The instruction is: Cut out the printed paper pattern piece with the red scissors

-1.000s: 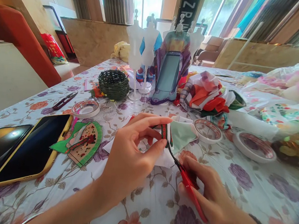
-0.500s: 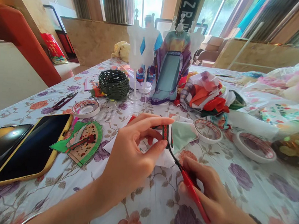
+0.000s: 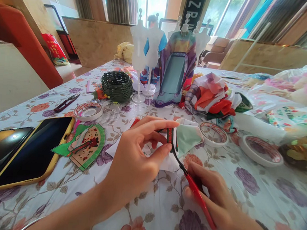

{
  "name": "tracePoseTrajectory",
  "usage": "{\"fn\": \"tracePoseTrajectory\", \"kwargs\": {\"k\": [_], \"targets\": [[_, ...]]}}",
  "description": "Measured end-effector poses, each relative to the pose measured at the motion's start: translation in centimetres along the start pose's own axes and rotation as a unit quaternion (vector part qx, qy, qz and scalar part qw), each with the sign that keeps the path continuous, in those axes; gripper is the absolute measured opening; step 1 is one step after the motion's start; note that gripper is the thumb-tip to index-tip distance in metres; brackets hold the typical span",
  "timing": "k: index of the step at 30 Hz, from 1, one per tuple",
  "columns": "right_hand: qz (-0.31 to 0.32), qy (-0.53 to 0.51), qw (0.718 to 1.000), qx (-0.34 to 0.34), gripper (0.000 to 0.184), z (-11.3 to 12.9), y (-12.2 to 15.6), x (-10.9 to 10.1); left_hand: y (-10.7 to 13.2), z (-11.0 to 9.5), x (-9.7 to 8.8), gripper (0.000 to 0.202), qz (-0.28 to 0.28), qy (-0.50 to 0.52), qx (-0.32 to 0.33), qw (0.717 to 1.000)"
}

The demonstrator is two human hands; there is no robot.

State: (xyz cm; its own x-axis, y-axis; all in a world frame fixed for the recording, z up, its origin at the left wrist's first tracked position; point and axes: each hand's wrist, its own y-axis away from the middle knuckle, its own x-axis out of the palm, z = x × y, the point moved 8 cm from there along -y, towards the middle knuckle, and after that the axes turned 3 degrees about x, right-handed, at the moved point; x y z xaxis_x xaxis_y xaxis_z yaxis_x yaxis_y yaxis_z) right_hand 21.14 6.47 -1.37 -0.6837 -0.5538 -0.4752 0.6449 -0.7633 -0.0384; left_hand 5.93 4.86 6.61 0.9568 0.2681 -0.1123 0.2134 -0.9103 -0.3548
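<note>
My left hand pinches a small printed paper garment piece, pale green with a red and green patterned band, between thumb and forefinger just above the flowered tablecloth. My right hand grips red-handled scissors whose dark blades reach up to the band's lower edge. White paper lies under the piece.
Two phones lie at the left beside a cut-out green paper garment. Tape rolls, thread snips, a dark woven basket, small mannequins with a paper robe, a pile of paper scraps and bagged materials fill the far side.
The right hand and scissors have slid slightly down and to the right. The left hand keeps its pinch on the piece almost unmoved.
</note>
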Motion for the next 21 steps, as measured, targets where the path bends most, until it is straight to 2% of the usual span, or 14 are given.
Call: {"fn": "tracePoseTrajectory", "kwargs": {"k": [5, 10, 21], "targets": [[0.018, -0.038, 0.999, 0.002, 0.038, 0.56, -0.07, 0.06, 0.02, 0.1, -0.04, 0.032, -0.002, -0.002, -0.005, 1.0], [0.023, -0.026, 0.999, 0.017, 0.034, -0.08, 0.07, 0.15, 0.11, 0.13, -0.01, 0.031, -0.001, 0.0, -0.005, 1.0], [0.008, -0.042, 0.999, 0.003, 0.038, -0.26, -0.11, 0.16, 0.12, 0.06, -0.03, 0.03, 0.0, 0.003, -0.004, 1.0]]}}
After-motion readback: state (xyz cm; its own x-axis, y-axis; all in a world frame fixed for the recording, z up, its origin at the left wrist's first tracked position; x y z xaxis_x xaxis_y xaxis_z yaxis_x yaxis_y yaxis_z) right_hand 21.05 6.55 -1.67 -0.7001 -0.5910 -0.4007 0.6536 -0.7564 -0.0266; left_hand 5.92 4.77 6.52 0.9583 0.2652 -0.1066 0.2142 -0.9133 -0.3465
